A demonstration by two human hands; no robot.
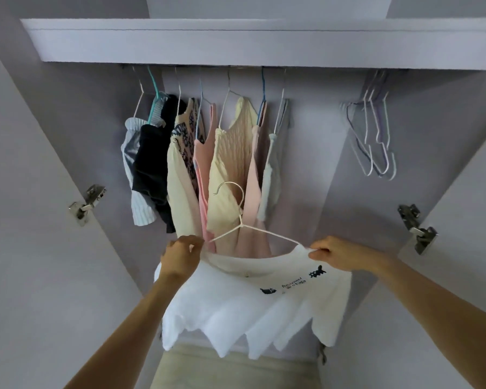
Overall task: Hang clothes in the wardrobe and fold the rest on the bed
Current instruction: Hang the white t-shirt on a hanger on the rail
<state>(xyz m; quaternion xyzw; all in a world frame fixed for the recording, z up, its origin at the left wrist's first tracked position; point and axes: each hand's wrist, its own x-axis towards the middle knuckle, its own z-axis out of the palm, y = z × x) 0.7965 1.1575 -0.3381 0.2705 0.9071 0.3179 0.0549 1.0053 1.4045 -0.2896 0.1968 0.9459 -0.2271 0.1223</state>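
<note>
I hold a white T-shirt (264,313) with small black prints in front of the open wardrobe. A white wire hanger (240,220) sticks up out of its neck opening, hook pointing left. My left hand (181,258) grips the shirt's left shoulder and that end of the hanger. My right hand (338,254) pinches the collar at the right shoulder, where the hanger arm runs under the fabric. Behind them, several garments (208,153) hang from the rail: striped, black, cream, pink and pale yellow.
Several bare hangers (376,136) hang at the right end of the rail. A thick shelf (264,43) runs above. Both doors stand open, with metal hinges (87,204) at the left and hinges (417,228) at the right. Rail space lies between the clothes and the bare hangers.
</note>
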